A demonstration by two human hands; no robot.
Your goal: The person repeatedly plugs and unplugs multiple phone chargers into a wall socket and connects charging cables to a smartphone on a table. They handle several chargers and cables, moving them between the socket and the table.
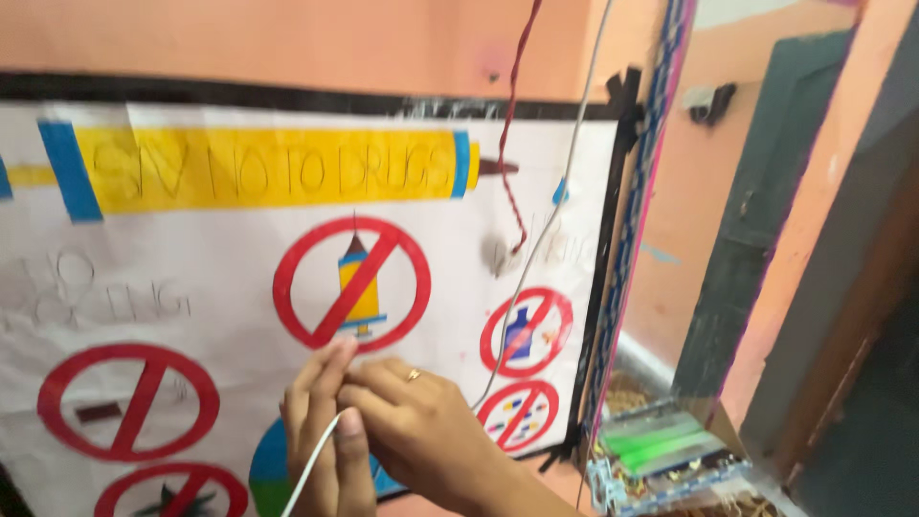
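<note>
A white poster (230, 287) with a yellow banner and several red crossed-out circles hangs on an orange wall. My left hand (314, 436) and my right hand (421, 426), which wears a ring, are bunched together low against the poster, just under the circle with the syringe drawing (352, 283). A thin white wire (546, 225) runs down from the top of the wall, passes behind my right hand, and comes out between both hands' fingers. Both hands pinch it there.
A twisted red wire (510, 115) hangs down over the poster's right side. A black border strip (605, 258) edges the poster. To the right stand a dark green door frame (756, 220) and a small model with green pieces (661, 450).
</note>
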